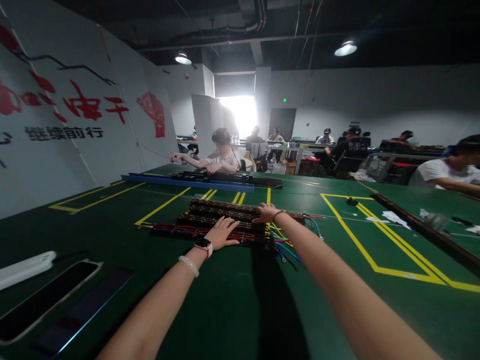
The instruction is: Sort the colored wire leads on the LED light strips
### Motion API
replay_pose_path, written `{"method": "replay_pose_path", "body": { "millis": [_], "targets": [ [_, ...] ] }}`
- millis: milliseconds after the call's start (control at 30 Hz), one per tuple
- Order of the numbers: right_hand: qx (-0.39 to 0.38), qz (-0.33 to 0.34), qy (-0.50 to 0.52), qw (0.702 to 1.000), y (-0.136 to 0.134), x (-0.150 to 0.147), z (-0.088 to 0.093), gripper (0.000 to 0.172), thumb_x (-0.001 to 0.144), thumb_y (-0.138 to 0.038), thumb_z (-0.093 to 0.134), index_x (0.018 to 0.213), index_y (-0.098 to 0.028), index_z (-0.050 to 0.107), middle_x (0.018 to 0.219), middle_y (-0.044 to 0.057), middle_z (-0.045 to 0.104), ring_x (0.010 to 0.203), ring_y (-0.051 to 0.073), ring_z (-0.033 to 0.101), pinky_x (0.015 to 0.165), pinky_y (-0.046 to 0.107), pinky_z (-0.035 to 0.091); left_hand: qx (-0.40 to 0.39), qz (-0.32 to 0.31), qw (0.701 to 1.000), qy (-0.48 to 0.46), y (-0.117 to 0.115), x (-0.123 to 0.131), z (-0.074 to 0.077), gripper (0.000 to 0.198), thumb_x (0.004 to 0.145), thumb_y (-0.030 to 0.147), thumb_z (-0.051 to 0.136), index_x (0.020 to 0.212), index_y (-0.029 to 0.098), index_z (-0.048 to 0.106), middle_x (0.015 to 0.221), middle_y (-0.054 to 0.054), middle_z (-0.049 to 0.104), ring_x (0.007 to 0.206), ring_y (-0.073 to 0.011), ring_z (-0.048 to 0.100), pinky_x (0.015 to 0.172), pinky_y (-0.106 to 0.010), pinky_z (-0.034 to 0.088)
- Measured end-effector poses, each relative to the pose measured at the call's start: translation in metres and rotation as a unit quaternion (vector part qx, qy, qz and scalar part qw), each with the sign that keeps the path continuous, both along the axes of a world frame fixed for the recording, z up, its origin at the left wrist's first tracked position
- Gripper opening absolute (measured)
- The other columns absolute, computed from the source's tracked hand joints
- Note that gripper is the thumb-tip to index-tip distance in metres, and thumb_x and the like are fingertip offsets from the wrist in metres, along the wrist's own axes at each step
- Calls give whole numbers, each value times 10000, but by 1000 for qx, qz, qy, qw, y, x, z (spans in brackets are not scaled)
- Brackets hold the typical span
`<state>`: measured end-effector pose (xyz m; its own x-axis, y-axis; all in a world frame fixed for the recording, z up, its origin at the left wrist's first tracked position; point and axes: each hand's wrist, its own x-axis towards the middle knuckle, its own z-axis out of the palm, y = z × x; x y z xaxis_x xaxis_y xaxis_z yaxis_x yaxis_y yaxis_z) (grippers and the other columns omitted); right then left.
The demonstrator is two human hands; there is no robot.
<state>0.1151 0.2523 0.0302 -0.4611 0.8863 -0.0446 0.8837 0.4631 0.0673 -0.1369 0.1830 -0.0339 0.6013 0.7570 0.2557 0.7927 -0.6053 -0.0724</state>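
Note:
Several long dark strips (213,207) with brownish dotted tops lie side by side on the green table. Red and black wires run along their near edge. At their right end, yellow, red and blue wires (287,245) spread out, some tipped with ring terminals. My left hand (222,232) rests on the near strips with its fingers stretched and apart; a watch and a pale bangle are on that wrist. Over the right part of the far strips, my right hand (266,214) lies with its fingers apart, touching them. Neither hand is closed round anything.
Phones (86,305) and a white power strip (28,267) lie at the near left. Blue and black rails (187,182) stretch along the far edge, where a person (223,155) sits. On the right lie a long brown rail (423,227) and white paper scraps (395,219).

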Motion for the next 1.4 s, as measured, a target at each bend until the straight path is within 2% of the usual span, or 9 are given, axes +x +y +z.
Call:
{"method": "replay_pose_path", "body": {
  "millis": [100, 200, 433, 567, 733, 900, 1100, 1400],
  "targets": [
    [-18, 1, 25, 1000, 13, -12, -13, 560, 785, -666, 530, 1109, -219, 628, 1216, 130, 568, 1135, 292, 517, 966, 408, 377, -2, -10, 1000, 1, 2, 0, -1, 811, 815, 694, 409, 1455, 214, 278, 1426, -142, 420, 1351, -278, 339, 1129, -480, 186],
    [-17, 1, 58, 998, 20, -13, -25, 574, 816, -671, 479, 1148, -217, 595, 1219, 120, 567, 1143, 277, 509, 971, 397, 368, 1, -17, 1000, -14, 2, 1, -2, 878, 806, 704, 411, 1476, 179, 194, 1429, -150, 415, 1340, -263, 358, 1134, -474, 179],
    [12, 4, 117, 993, 20, -4, -48, 560, 816, -672, 486, 1126, -218, 593, 1216, 129, 555, 1157, 305, 474, 960, 418, 341, -18, 6, 1000, -10, -2, 6, 1, 857, 797, 704, 428, 1425, 132, 319, 1390, -179, 443, 1319, -312, 373, 1092, -451, 278],
    [25, 11, 141, 990, 16, 1, -53, 490, 838, -615, 507, 1102, -211, 594, 1184, 125, 569, 1129, 278, 491, 944, 387, 343, -14, -1, 1000, -25, -4, 9, 0, 823, 801, 703, 421, 1414, 159, 339, 1381, -172, 445, 1319, -309, 374, 1074, -447, 309],
    [25, 23, 152, 988, 5, 11, -51, 454, 807, -563, 593, 1102, -220, 556, 1097, 71, 623, 1015, 217, 557, 866, 306, 383, -7, -29, 999, -30, -10, 18, 0, 800, 807, 700, 411, 1413, 184, 333, 1367, -160, 455, 1305, -303, 390, 1064, -449, 327],
    [38, 1, 154, 987, -20, 27, -48, 482, 798, -540, 614, 1125, -200, 519, 1093, 82, 635, 1029, 241, 563, 880, 323, 379, -7, -54, 998, -37, -21, 33, 1, 797, 799, 697, 430, 1406, 187, 344, 1373, -164, 449, 1311, -307, 383, 1059, -457, 336],
    [48, -35, 152, 987, -63, 61, -46, 459, 804, -507, 618, 1106, -177, 516, 1104, 122, 629, 1021, 265, 569, 865, 346, 392, -1, -97, 994, -42, -42, 63, 2, 823, 768, 699, 480, 1396, 182, 356, 1339, -157, 473, 1291, -294, 408, 1076, -449, 323],
    [75, -97, 159, 980, -151, 148, -48, 393, 805, -478, 599, 1061, -186, 544, 998, 116, 656, 935, 263, 603, 815, 350, 437, 74, -198, 977, -27, -82, 143, -9, 868, 746, 728, 470, 1411, 184, 345, 1285, -171, 504, 1243, -296, 451, 1063, -444, 325]
  ]
}}
